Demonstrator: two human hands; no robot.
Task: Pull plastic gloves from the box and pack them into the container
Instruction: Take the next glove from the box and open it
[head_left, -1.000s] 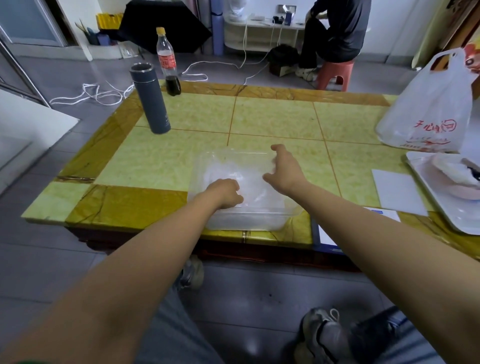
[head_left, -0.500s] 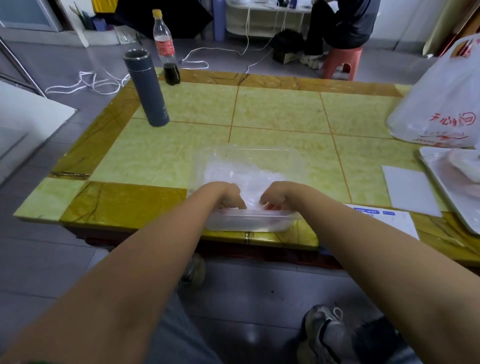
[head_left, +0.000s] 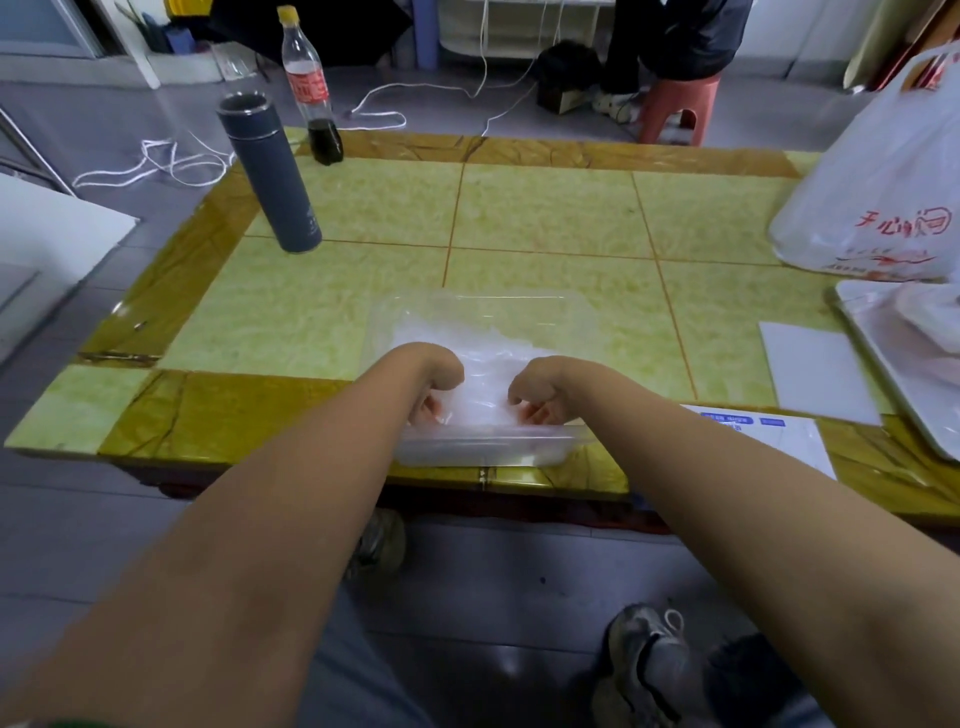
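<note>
Hands meet inside the clear container (head_left: 483, 448), which sits at the near edge of the tiled table (head_left: 550, 218). The left hand (head_left: 435, 382) and the right hand (head_left: 540, 387) lie close together near the container's front wall. Their fingers (head_left: 427, 410) curl down into the heap of plastic gloves (head_left: 485, 356) that fills the container. Through the cloudy film it cannot be told whether the fingers pinch the gloves or only press on them. Just right of the container, under the right forearm, lies a white sheet with blue print (head_left: 748, 423), and a plain white card (head_left: 815, 371) lies beyond it. Farther right are a white tray (head_left: 883, 358) and a white plastic bag (head_left: 878, 197). Well behind the container to the left, a grey flask (head_left: 270, 176) stands upright, with a cola bottle (head_left: 311, 88) behind it.
</note>
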